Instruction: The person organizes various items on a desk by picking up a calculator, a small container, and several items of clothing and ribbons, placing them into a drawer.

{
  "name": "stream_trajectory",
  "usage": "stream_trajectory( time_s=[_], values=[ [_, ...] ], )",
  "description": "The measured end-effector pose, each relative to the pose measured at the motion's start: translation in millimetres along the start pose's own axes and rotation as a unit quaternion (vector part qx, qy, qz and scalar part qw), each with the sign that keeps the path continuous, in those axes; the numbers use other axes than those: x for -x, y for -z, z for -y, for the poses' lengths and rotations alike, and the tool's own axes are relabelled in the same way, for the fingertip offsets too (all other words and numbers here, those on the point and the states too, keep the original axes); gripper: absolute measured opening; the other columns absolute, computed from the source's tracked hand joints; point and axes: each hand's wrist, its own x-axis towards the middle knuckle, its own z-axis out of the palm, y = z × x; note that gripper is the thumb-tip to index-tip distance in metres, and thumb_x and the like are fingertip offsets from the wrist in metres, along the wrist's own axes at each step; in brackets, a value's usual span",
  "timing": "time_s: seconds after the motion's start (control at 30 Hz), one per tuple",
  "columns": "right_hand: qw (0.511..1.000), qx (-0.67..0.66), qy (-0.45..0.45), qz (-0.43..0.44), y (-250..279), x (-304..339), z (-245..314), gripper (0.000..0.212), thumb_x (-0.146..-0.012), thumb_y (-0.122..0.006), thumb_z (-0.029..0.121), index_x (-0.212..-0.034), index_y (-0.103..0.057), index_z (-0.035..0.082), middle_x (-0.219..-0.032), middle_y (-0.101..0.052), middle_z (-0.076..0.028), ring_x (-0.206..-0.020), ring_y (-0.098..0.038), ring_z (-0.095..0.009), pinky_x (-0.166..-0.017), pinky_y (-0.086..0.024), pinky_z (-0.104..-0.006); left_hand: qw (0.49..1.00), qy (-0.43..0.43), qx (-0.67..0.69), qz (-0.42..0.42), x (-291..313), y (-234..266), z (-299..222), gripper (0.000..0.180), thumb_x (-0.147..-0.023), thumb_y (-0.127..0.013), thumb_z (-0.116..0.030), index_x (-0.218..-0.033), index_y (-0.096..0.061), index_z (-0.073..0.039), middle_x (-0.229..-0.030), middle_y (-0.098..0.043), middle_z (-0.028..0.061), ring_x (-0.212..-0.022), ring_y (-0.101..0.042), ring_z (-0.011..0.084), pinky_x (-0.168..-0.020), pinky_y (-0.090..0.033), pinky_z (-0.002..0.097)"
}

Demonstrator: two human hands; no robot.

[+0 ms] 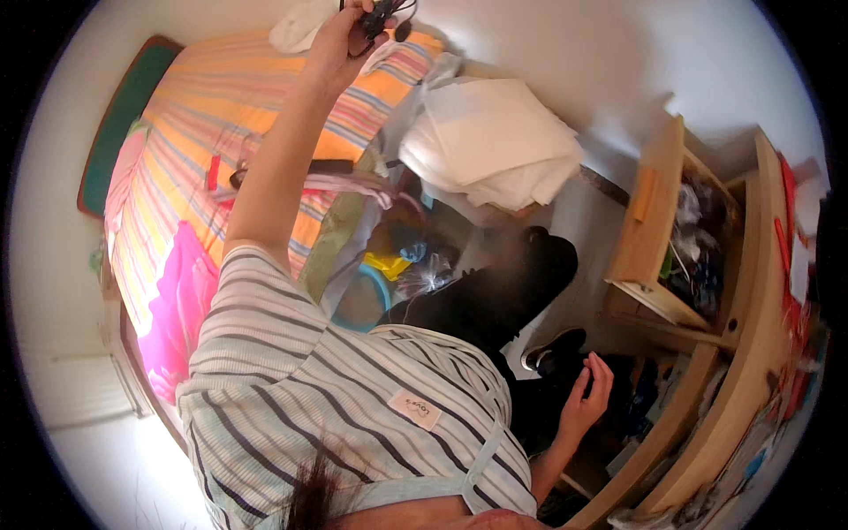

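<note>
At the top of the view my left arm is stretched out over the bed, and my left hand (347, 40) is closed around a bundle of black cords (378, 18). A small dark rounded end hangs from the bundle; the rest is partly cut off by the upper edge. My right hand (587, 397) is low on the right, beside the wooden cabinet (746, 291). Its fingers are stretched and slightly bent, the thumb apart, with nothing in them. A pulled-out drawer (649, 212) above it holds clear plastic bags and small dark items.
An orange striped bedspread (203, 97) covers the bed at left, with a bright pink cloth (181, 300) on it. A large white bundle (486, 137) stands beyond my legs. On the floor sit a blue basin (375, 287) and plastic bags (428, 274). A lower compartment of the cabinet is packed.
</note>
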Motion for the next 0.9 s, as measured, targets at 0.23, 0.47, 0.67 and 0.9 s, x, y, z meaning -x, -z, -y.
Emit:
stream_trajectory(
  time_s=[0.23, 0.47, 0.67, 0.9],
  values=[
    [0.999, -0.031, -0.035, -0.026, 5, 7, -16, 0.02, -0.084, -0.052, -0.001, -0.103, -0.058, 0.001, -0.102, -0.058, -0.012, -0.089, -0.058, -0.022, -0.079, -0.046, -0.0291, 0.972, 0.034, 0.035, 0.229, -5, -195, 39, 0.007, -0.087, -0.037, -0.011, -0.084, -0.043, -0.009, -0.097, -0.052, 0.0128, -0.085, -0.049, 0.0173, -0.066, -0.038, 0.0261],
    [0.995, -0.027, -0.061, -0.076, 20, 29, -29, 0.019, -0.083, -0.053, -0.002, -0.102, -0.057, -0.001, -0.099, -0.058, -0.014, -0.085, -0.059, -0.024, -0.076, -0.047, -0.0303, 0.932, 0.118, -0.066, 0.337, 17, -351, 128, 0.013, -0.088, -0.039, -0.017, -0.087, -0.048, -0.007, -0.086, -0.055, 0.0066, -0.08, -0.052, 0.013, -0.07, -0.041, 0.0243],
    [0.994, -0.027, -0.065, -0.088, 26, 35, -38, 0.02, -0.082, -0.054, -0.003, -0.102, -0.058, 0.0, -0.097, -0.059, -0.014, -0.083, -0.059, -0.024, -0.074, -0.048, -0.0311, 0.888, 0.174, -0.15, 0.398, 26, -420, 220, 0.014, -0.088, -0.041, -0.017, -0.087, -0.051, -0.007, -0.083, -0.055, 0.003, -0.078, -0.053, 0.0138, -0.066, -0.042, 0.0258],
    [0.992, -0.042, -0.089, -0.084, 23, 34, -57, 0.02, -0.081, -0.055, -0.002, -0.1, -0.058, 0.0, -0.098, -0.059, -0.014, -0.086, -0.059, -0.027, -0.076, -0.048, -0.0331, 0.759, -0.102, -0.447, 0.463, 29, -468, 302, 0.024, -0.085, -0.044, -0.019, -0.097, -0.056, -0.001, -0.102, -0.053, 0.0182, -0.095, -0.052, 0.0361, -0.079, -0.044, 0.0431]
  ],
)
